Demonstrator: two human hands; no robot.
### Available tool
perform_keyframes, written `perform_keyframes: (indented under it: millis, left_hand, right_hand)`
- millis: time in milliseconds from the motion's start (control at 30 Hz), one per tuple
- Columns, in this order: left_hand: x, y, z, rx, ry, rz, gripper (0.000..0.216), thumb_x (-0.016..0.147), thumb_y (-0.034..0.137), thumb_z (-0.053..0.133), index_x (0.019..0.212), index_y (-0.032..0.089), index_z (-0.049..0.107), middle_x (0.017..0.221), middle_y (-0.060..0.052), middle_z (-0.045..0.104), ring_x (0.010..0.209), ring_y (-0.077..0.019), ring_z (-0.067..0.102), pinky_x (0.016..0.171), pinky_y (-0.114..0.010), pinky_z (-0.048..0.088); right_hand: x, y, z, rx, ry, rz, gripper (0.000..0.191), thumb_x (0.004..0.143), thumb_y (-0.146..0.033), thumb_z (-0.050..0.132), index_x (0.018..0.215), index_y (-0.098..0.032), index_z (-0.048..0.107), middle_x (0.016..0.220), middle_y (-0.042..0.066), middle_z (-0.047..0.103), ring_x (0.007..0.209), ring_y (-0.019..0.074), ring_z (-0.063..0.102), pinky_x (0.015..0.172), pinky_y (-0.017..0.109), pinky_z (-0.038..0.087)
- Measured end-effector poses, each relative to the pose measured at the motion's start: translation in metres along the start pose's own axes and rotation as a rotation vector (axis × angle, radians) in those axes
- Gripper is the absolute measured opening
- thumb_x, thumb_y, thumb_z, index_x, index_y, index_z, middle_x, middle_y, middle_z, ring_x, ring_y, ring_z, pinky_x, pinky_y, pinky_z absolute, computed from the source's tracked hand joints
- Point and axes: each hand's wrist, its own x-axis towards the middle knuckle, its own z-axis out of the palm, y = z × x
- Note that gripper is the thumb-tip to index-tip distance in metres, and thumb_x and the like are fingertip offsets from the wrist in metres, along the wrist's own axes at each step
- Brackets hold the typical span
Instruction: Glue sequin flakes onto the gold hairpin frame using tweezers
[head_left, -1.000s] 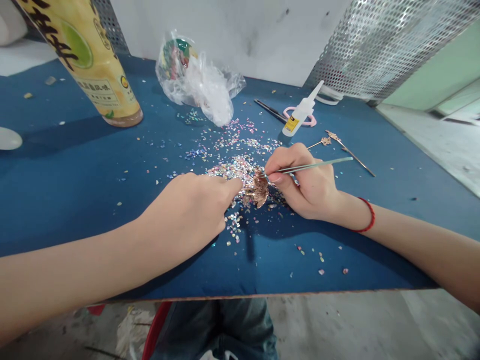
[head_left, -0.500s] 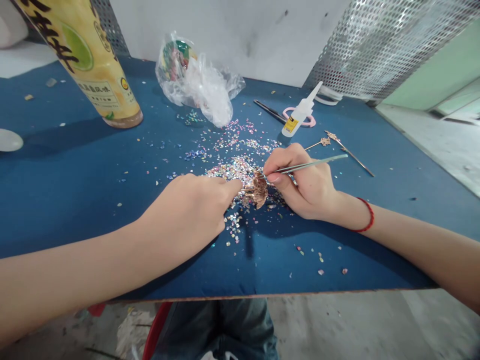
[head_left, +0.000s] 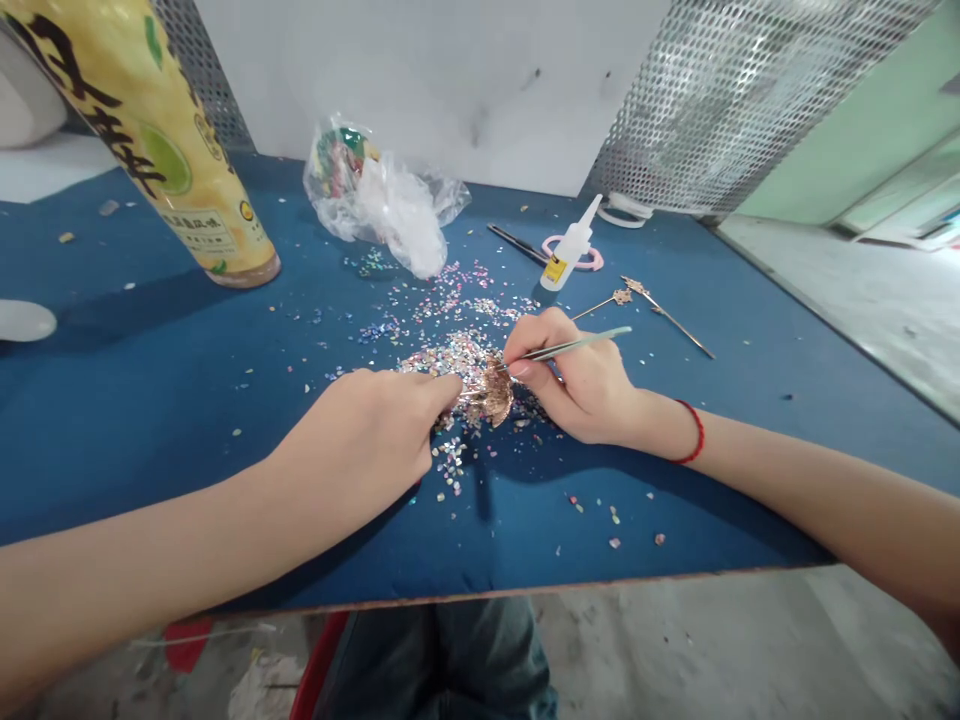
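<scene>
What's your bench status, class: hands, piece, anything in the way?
Left hand gripping gold ornament. Right hand holding tweezers, tips at ornament. Loose chips around ornament; glue bottle beyond right hand, apparently out of the way.

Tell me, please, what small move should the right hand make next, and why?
Probably a light press with the tweezers on the gold piece: the right hand holds their tips right at it, and the left hand seems to grip its stem, which should steady it. Whether the tips touch it is too small to tell.
</scene>
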Motion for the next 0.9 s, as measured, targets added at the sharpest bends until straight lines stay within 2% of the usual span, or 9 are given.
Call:
perform_keyframes:
  millis: [200, 433, 600, 767, 900]
  left_hand:
    - [0.0, -0.001, 0.001, -0.039, -0.006, 0.004, 0.017, 0.081, 0.007, 0.042, 0.071, 0.02, 0.043, 0.061, 0.003, 0.047, 0.056, -0.0135, 0.044, 0.055, -0.03, 0.018]
    - [0.002, -0.002, -0.004, -0.111, -0.064, -0.041, 0.017, 0.08, 0.006, 0.041, 0.07, 0.02, 0.04, 0.059, 0.003, 0.046, 0.055, -0.0131, 0.039, 0.057, -0.03, 0.019]
    - [0.002, -0.005, -0.003, -0.158, -0.041, 0.029, 0.018, 0.078, 0.004, 0.041, 0.072, 0.02, 0.039, 0.06, 0.003, 0.047, 0.057, -0.0134, 0.038, 0.057, -0.029, 0.021]
    - [0.002, -0.006, -0.002, -0.182, -0.014, 0.052, 0.019, 0.078, 0.003, 0.042, 0.071, 0.02, 0.037, 0.056, 0.004, 0.045, 0.054, -0.0129, 0.034, 0.054, -0.029, 0.019]
    - [0.003, -0.007, -0.001, -0.176, -0.001, 0.055, 0.02, 0.077, 0.003, 0.043, 0.07, 0.02, 0.038, 0.054, 0.004, 0.043, 0.051, -0.0125, 0.03, 0.052, -0.029, 0.018]
  right_hand:
    - [-0.002, 0.002, 0.0, 0.024, 0.092, 0.051, 0.02, 0.104, -0.029, 0.037, 0.09, -0.021, 0.049, 0.079, 0.0, 0.054, 0.064, 0.0089, 0.053, 0.057, 0.024, 0.044]
    - [0.0, 0.009, -0.002, 0.075, 0.181, 0.413, 0.017, 0.1, -0.032, 0.047, 0.089, -0.021, 0.054, 0.08, -0.001, 0.059, 0.06, 0.0079, 0.056, 0.055, 0.025, 0.045]
    - [0.006, 0.024, -0.006, -0.038, 0.121, 0.584, 0.016, 0.097, -0.031, 0.052, 0.087, -0.02, 0.059, 0.082, 0.001, 0.069, 0.066, 0.0114, 0.061, 0.062, 0.029, 0.046]
    - [0.007, 0.046, -0.009, -0.074, 0.022, 0.563, 0.017, 0.096, -0.026, 0.05, 0.081, -0.02, 0.055, 0.088, 0.006, 0.066, 0.083, 0.0177, 0.062, 0.078, 0.036, 0.048]
    - [0.009, 0.055, -0.01, -0.064, -0.001, 0.556, 0.015, 0.096, -0.025, 0.044, 0.081, -0.022, 0.048, 0.087, 0.007, 0.062, 0.087, 0.0206, 0.059, 0.084, 0.04, 0.046]
